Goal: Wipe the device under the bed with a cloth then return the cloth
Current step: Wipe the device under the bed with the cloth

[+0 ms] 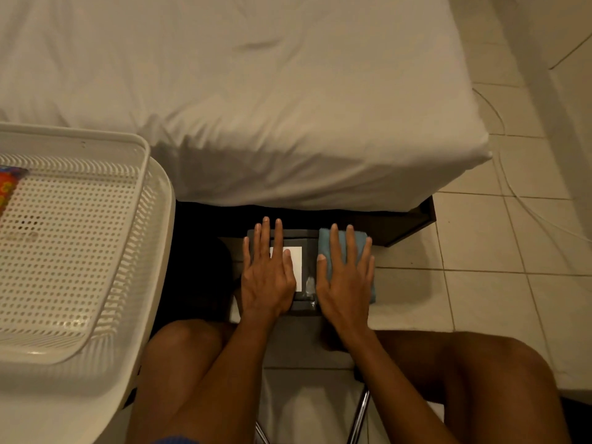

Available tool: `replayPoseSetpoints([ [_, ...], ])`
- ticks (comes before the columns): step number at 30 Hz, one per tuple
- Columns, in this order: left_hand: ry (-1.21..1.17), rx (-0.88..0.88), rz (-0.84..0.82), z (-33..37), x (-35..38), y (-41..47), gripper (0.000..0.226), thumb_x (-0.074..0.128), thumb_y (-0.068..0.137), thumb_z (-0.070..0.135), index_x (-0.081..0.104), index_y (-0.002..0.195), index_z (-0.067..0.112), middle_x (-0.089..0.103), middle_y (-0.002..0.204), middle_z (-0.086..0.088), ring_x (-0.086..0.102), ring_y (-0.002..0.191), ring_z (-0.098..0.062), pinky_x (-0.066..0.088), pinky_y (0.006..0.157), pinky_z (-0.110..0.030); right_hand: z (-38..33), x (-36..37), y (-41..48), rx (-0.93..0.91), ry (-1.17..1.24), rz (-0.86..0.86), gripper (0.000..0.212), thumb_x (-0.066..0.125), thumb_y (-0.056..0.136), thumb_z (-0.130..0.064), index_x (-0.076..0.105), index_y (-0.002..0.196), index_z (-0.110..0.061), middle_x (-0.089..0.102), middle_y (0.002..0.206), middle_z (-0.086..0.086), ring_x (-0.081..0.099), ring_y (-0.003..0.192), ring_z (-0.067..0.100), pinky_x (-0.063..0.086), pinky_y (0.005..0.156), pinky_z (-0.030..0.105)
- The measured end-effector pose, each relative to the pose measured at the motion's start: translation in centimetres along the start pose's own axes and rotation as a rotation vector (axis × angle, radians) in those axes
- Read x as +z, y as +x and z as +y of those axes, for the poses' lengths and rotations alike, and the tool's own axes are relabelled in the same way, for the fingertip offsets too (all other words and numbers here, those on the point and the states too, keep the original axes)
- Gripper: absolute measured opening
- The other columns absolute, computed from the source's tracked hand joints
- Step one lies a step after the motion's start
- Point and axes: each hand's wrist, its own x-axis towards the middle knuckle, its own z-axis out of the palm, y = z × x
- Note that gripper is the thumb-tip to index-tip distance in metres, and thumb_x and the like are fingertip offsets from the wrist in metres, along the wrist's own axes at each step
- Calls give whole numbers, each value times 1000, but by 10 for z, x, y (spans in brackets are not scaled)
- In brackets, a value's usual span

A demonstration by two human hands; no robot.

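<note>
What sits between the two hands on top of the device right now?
In the head view, between the left hand and right hand lies bare dark device top, part of its white label showing.

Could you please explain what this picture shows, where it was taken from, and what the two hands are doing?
There is no machine here: a seated person wears a wide-angle camera on the head, so the single picture looks down past their knees to the tiled floor. In front is a bed with a white sheet, and at its lower edge sits a dark grey box-shaped device with a white label. The left hand lies flat, fingers spread, on top of that device. The right hand lies flat on a folded light blue cloth, which rests at the device's right side. Neither hand grips anything; both simply press down, palms open. At the left stands a white perforated plastic basket.
</note>
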Motion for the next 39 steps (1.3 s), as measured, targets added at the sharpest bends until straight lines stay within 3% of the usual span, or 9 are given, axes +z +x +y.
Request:
replayPoseSetpoints([
  [3,-5,1,6,1,1,0,61,14,103,37,-6,158,19,-8,167,-6,-8,154,-17,-3,125,-41,0,4,-32,-18,-24,-37,65,27,98,-51,5,156,-34,-3,165,-2,-11,151,29,4,120,52],
  [8,16,11,-14,2,-1,1,63,13,102,38,-11,157,16,-16,165,-11,-13,153,-21,-2,125,-42,6,-3,15,-5,22,-23,64,26,97,-52,7,156,-35,3,165,-1,-7,150,30,12,120,56],
  [10,23,9,-20,1,-1,0,64,15,103,38,-10,157,16,-16,165,-12,-13,153,-22,-2,125,-43,2,-2,-3,55,12,9,64,24,97,-52,8,156,-33,3,165,1,-4,151,32,12,120,56],
  [13,13,1,-21,1,0,3,64,17,103,38,-8,157,16,-14,165,-11,-10,154,-23,-2,125,-44,-4,3,-30,5,-38,-24,64,26,97,-51,10,156,-33,3,165,0,-5,151,32,7,120,54],
  [19,59,96,-30,1,-1,7,63,18,104,35,-2,157,8,-8,166,-12,-9,154,-24,-1,125,-41,-8,-1,30,59,8,-18,63,26,99,-51,9,156,-32,5,165,3,-3,151,33,9,121,55],
  [24,28,102,-28,0,-1,6,63,20,105,34,-3,157,8,-8,166,-11,-9,154,-21,1,125,-38,-5,3,-30,74,-14,-3,64,24,99,-51,6,157,-31,1,165,1,-4,151,31,8,120,51],
  [29,20,75,-29,2,-2,10,63,20,104,36,-4,158,14,-9,166,-8,-9,154,-20,2,125,-38,-6,2,24,143,-1,17,65,24,99,-52,5,157,-30,5,165,3,-1,151,33,14,120,56],
  [34,22,65,-33,2,-3,8,61,17,104,37,-5,158,17,-8,167,-7,-8,154,-19,4,126,-39,-5,2,-33,96,-32,-30,65,23,98,-52,2,157,-31,-2,165,0,-8,151,32,9,120,55],
  [39,34,70,-43,2,-5,8,61,18,105,37,-6,158,19,-10,166,-6,-10,154,-18,0,126,-39,4,-6,24,52,33,-20,63,30,100,-48,6,156,-32,3,165,2,-5,151,32,11,121,56],
])
